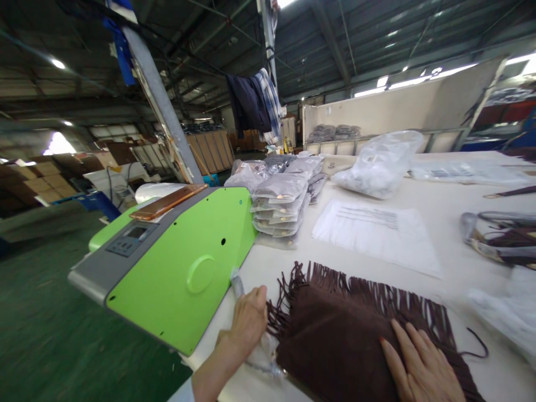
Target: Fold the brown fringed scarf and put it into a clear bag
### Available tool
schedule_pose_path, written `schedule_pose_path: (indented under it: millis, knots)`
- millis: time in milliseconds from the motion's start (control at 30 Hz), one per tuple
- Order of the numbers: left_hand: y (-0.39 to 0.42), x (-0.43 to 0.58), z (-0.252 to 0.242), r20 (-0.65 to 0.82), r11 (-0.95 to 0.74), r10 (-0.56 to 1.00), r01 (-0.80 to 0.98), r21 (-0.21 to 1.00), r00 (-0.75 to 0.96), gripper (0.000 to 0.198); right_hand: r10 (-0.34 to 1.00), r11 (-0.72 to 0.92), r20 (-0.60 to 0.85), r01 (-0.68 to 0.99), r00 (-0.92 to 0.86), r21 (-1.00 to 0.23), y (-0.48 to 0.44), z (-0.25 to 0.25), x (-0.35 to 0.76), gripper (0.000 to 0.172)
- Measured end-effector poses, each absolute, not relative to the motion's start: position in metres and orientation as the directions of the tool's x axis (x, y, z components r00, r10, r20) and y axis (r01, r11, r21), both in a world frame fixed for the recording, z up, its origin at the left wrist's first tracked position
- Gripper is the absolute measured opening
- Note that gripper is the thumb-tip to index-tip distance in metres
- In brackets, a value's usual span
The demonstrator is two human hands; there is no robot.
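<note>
A dark brown fringed piece [339,340], suede-like in look, lies on the white table in front of me. My right hand [422,363] rests on its right part with fingers stretched out. To its left, my left hand [250,315] is closed on a strip of clear plastic film [238,282], which shows above the fist and again below it. The fringe's left strands hang close beside this hand. Part of the brown piece runs out of view at the bottom.
A green and grey machine [180,262] with a phone-like brown object [167,202] on top stands left. Behind are stacked bagged items [278,206], a white printed bag [372,229] and a puffy plastic bag [381,164]. Dark straps in plastic [506,237] lie right.
</note>
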State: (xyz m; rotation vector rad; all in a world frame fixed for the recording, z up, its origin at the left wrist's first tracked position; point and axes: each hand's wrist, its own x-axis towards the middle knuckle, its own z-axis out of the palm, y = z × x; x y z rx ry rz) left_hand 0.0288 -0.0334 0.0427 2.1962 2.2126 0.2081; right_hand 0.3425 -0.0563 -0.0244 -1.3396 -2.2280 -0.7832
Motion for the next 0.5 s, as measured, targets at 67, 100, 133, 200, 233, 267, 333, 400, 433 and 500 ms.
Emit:
schedule_pose_path:
  millis: [67, 100, 133, 200, 233, 267, 333, 400, 433, 500]
  knots:
    - [-0.036, 0.017, 0.047, 0.136, 0.034, 0.99, 0.996, 0.078, -0.044, 0.035, 0.656, 0.392, 0.612, 0.892, -0.443, 0.226, -0.055, -0.028, 0.344, 0.042]
    - [-0.04, 0.013, 0.049, 0.166, -0.01, 0.986, 0.997, 0.078, -0.004, 0.035, 0.657, 0.395, 0.613, 0.893, -0.44, 0.217, -0.054, -0.03, 0.344, 0.042]
    - [-0.044, 0.012, 0.05, 0.19, -0.096, 0.979, 0.991, 0.09, 0.077, 0.034, 0.656, 0.397, 0.613, 0.892, -0.44, 0.215, -0.054, -0.031, 0.344, 0.042]
    - [-0.053, 0.012, 0.048, 0.21, -0.319, 0.935, 0.938, 0.137, 0.287, 0.031, 0.64, 0.403, 0.623, 0.887, -0.45, 0.226, -0.052, -0.032, 0.343, 0.042]
    - [-0.057, 0.013, 0.047, 0.202, -0.409, 0.904, 0.899, 0.158, 0.376, 0.03, 0.626, 0.405, 0.632, 0.883, -0.457, 0.237, -0.052, -0.031, 0.343, 0.042]
    - [-0.061, 0.014, 0.045, 0.179, -0.461, 0.883, 0.87, 0.172, 0.433, 0.028, 0.613, 0.407, 0.637, 0.878, -0.466, 0.251, -0.052, -0.03, 0.342, 0.042]
    - [-0.069, 0.014, 0.04, 0.117, -0.462, 0.886, 0.874, 0.154, 0.448, 0.026, 0.592, 0.404, 0.655, 0.876, -0.471, 0.265, -0.052, -0.026, 0.341, 0.042]
    - [-0.075, 0.011, 0.038, 0.108, -0.404, 0.913, 0.908, 0.113, 0.393, 0.022, 0.596, 0.395, 0.655, 0.88, -0.463, 0.263, -0.053, -0.024, 0.34, 0.042]
    - [-0.077, 0.009, 0.037, 0.125, -0.373, 0.924, 0.922, 0.101, 0.361, 0.02, 0.6, 0.393, 0.654, 0.882, -0.461, 0.261, -0.053, -0.023, 0.34, 0.042]
    - [-0.082, 0.005, 0.037, 0.151, -0.337, 0.935, 0.936, 0.1, 0.32, 0.017, 0.597, 0.394, 0.654, 0.88, -0.464, 0.264, -0.054, -0.023, 0.34, 0.042]
